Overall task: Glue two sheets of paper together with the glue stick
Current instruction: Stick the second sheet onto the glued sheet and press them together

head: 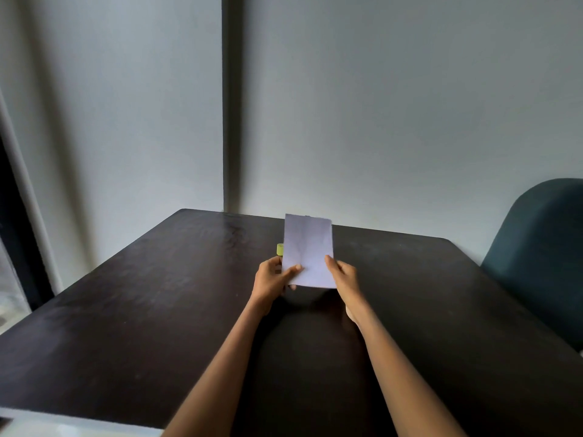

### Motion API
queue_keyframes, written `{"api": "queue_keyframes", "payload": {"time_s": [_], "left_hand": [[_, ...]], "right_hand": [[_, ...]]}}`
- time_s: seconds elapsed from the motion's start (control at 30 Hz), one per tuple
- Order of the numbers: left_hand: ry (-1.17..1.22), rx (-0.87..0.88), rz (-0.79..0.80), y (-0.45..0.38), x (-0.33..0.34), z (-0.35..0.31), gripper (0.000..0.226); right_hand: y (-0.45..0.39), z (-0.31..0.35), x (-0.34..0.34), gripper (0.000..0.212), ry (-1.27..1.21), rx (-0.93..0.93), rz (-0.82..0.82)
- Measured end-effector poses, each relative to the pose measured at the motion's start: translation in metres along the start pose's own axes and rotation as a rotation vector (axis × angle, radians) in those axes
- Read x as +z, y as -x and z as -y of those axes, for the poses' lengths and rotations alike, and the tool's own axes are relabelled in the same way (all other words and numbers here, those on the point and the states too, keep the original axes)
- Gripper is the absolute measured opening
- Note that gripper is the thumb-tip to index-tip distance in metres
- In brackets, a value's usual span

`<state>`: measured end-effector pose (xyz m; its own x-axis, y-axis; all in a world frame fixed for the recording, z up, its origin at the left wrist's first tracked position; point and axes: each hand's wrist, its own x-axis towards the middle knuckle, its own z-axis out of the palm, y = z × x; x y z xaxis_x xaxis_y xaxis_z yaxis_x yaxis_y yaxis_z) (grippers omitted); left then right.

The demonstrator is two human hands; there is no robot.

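Holding the paper (308,250) up off the tabletop (157,310), both hands pinch its near end: the left hand (273,280) has its thumb laid across the face near the lower left corner with fingers curled behind, and the right hand (342,275) clamps the lower right edge between thumb and fingers. The paper rises up and away from the hands, roughly upright and leaning slightly away. Whether this is one sheet or two laid together cannot be told from here; only one pale face shows.

Just beyond the left hand's fingers, a small yellow-green piece (279,249) peeks out from behind the paper's left edge. It is probably part of the glue stick, though too little shows to be sure, or to say whether it lies on the tabletop or is held.

As for handling, the paper looks very light and thin, faintly creased, with a rough far edge. It should flop if held by one corner alone, so a two-sided pinch near an edge, as now, keeps it flat. It will likely crumple or tear under a hard squeeze, and any glued face would grab fingertips, so a grip at the margins seems wisest. Laid flat, the dark tabletop would give firm backing for pressing.

A blue-green chair (542,257) stands off beyond the right hand.
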<state>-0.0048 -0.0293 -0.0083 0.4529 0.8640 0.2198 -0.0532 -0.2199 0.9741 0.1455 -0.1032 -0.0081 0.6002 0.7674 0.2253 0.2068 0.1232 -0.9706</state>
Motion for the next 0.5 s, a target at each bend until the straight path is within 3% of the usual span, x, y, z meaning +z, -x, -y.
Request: {"api": "queue_keyframes", "payload": {"time_s": [0.07, 0.17, 0.23, 0.33, 0.43, 0.5], "left_hand": [[-0.056, -0.001, 0.079, 0.0012, -0.0006, -0.0004, 0.028], [-0.104, -0.033, 0.127, 0.001, 0.0019, -0.0015, 0.033], [-0.084, -0.053, 0.095, -0.0007, 0.003, -0.0018, 0.04], [0.002, -0.07, 0.051, -0.0023, 0.0026, 0.0, 0.034], [-0.035, -0.084, 0.046, -0.0028, 0.0018, 0.0007, 0.031], [-0.079, -0.094, 0.071, -0.0022, 0.0022, 0.0003, 0.027]], "right_hand": [[0.0014, 0.0006, -0.0017, 0.008, -0.056, 0.016, 0.029], [0.003, 0.0018, -0.003, 0.001, -0.094, 0.018, -0.02], [0.0023, 0.0014, -0.0031, 0.018, -0.07, 0.034, -0.078], [0.0012, -0.0011, -0.0006, 0.035, 0.035, 0.014, -0.01], [0.0059, 0.0043, 0.001, 0.016, 0.027, 0.039, 0.121], [0.0064, 0.0046, 0.0004, 0.02, -0.008, 0.059, 0.133]]}}
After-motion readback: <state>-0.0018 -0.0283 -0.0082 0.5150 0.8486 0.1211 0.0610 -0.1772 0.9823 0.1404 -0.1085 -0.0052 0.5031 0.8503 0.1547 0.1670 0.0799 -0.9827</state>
